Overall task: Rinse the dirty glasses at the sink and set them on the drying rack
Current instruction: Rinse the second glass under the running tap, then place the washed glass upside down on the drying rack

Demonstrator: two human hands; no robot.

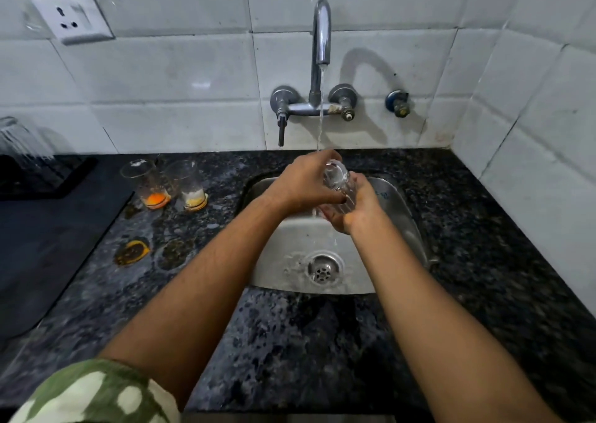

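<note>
A clear glass (337, 177) is held over the steel sink (400, 216), under water running from the faucet (322, 32). My left hand (306, 180) wraps over its upper part and my right hand (358, 206) cups it from below and the right. Two dirty glasses stand on the counter left of the sink: one with orange residue (146, 182) and one with pale yellow residue (190, 183). A clean glass (19, 142) stands upside down on the black drying rack (48, 177) at far left.
The dark speckled granite counter (306, 342) surrounds the sink. Two sticky ring stains (132, 252) mark it left of the basin. A dark mat (38, 255) lies on the left. A wall socket (69, 14) sits above the rack. White tiled walls close the back and right.
</note>
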